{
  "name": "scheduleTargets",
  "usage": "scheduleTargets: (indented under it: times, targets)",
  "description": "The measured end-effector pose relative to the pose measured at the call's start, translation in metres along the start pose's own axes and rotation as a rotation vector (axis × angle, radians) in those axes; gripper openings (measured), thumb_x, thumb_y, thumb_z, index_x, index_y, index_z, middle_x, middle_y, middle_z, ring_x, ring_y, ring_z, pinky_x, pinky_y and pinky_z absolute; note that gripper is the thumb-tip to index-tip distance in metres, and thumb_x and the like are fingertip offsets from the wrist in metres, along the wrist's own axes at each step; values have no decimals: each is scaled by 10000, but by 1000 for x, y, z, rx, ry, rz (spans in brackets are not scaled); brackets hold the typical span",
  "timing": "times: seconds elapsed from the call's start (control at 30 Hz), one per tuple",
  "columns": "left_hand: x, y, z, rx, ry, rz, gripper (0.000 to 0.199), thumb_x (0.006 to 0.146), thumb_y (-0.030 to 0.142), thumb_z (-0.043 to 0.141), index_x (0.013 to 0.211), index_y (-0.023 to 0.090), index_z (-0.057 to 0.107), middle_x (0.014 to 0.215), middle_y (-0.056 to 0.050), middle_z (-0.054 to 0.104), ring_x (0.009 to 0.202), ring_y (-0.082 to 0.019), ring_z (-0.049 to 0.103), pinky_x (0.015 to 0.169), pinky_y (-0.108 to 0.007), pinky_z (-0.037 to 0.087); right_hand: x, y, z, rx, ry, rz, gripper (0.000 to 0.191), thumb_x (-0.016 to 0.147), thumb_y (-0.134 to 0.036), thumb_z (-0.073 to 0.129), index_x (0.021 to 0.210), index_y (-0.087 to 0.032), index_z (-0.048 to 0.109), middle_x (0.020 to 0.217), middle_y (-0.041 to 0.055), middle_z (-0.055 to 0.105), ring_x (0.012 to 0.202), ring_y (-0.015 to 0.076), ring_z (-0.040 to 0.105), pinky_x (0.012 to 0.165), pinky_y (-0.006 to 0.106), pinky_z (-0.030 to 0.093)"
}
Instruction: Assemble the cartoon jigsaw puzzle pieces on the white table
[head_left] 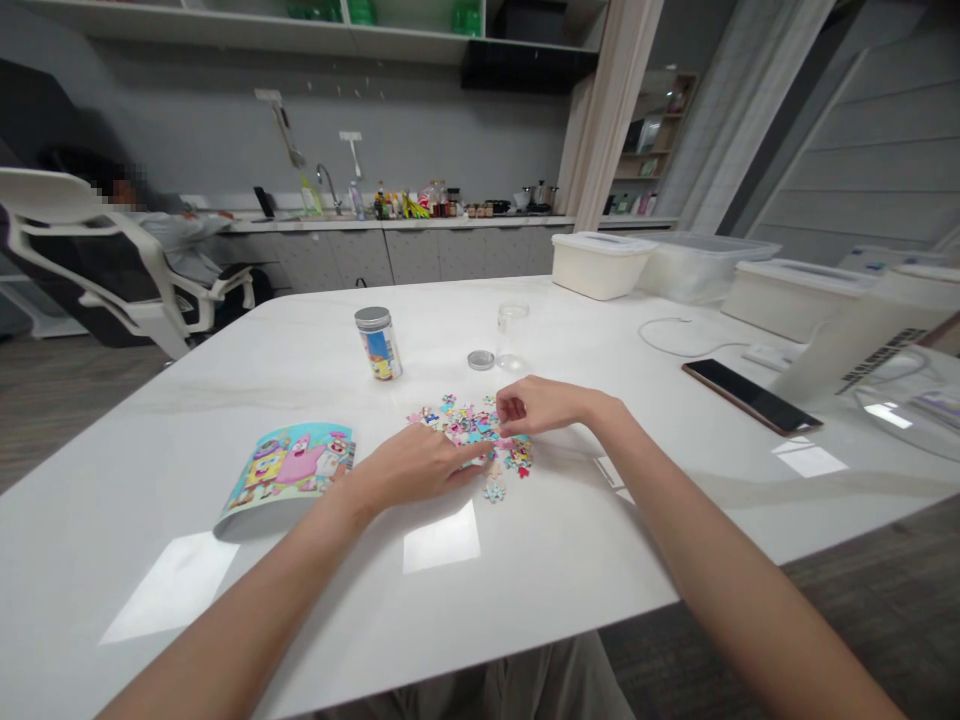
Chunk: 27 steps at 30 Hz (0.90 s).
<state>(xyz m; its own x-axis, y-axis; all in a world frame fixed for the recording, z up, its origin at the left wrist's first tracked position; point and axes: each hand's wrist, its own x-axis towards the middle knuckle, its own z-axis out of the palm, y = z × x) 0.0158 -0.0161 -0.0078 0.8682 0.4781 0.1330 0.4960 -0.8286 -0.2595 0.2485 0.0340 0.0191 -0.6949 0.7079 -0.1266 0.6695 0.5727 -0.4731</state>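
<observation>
Forearms: bare, nearest the camera, reaching in from the lower corners.
Table: broad, white and glossy, with bright rectangular reflections.
Storage boxes: lidded plastic, cream and translucent, grouped at the far right.
Picture sheet: smooth, bowed into a curve, printed with cartoon figures; left of the hands.
Left hand: palm down, index finger stretched over the pile, thumb a narrow gap away from it; the other fingers are mostly hidden.
Right hand: fingers curled inward, thumb and index close together at the pile; whether they pinch a piece, I cannot tell.
Puzzle pieces: multicoloured, flat, knobbed; heaped between and under the hands.
Printed jar: upright cylinder with a grey lid, beyond the left hand.
Clear jar: transparent, uncapped, upright, beyond the right hand.
Loose lid: round, silvery, lying flat just beside the clear jar.
</observation>
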Motion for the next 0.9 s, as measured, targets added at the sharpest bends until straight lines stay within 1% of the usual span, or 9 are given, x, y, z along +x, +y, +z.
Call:
scheduleTargets:
  times: [0.13, 0.23, 0.33, 0.57, 0.77, 0.9]
  targets:
    - [2, 8, 1, -57, -16, 37, 313, 978, 256, 357, 1111, 276, 639, 538, 9, 618, 429, -126, 518, 448, -252, 297, 0, 3, 1, 123, -166, 32, 217, 692, -346, 722, 797, -185, 621, 728, -2, 632, 656, 126, 539, 580, 254, 395]
    - [3, 10, 2, -96, -13, 15, 310, 967, 249, 368, 1082, 274, 654, 558, 6, 627, 451, -128, 535, 455, -251, 299, 1, 5, 3, 133, -188, 40, 261, 651, -343, 756, 821, -192, 628, 738, -8, 628, 664, 126, 531, 574, 250, 382]
    - [3, 12, 2, -129, -2, -5, 311, 964, 258, 372, 1078, 265, 661, 559, 3, 631, 469, -133, 554, 460, -250, 296, 3, 6, 5, 138, -186, 28, 270, 653, -356, 755, 828, -188, 636, 746, -5, 630, 674, 126, 533, 597, 249, 395]
    - [4, 16, 3, -156, 44, -10, 364, 983, 298, 335, 986, 226, 692, 608, -26, 669, 496, -146, 580, 467, -261, 314, 2, 4, 6, 105, -138, 7, 190, 719, -324, 692, 807, -179, 608, 748, 4, 621, 679, 128, 526, 628, 254, 406]
    - [5, 13, 4, -160, 55, -40, 361, 964, 264, 321, 916, 196, 672, 596, -26, 645, 477, -132, 551, 478, -265, 329, 5, -3, 5, 30, -8, -78, 204, 801, -365, 601, 740, -176, 556, 733, 9, 559, 655, 126, 468, 601, 263, 372]
    - [5, 13, 4, -144, 74, -40, 317, 946, 245, 331, 917, 181, 641, 579, -19, 618, 466, -126, 522, 482, -266, 333, 7, -8, 6, 49, 30, -134, 209, 815, -359, 575, 718, -177, 542, 700, 0, 538, 622, 115, 446, 575, 256, 355]
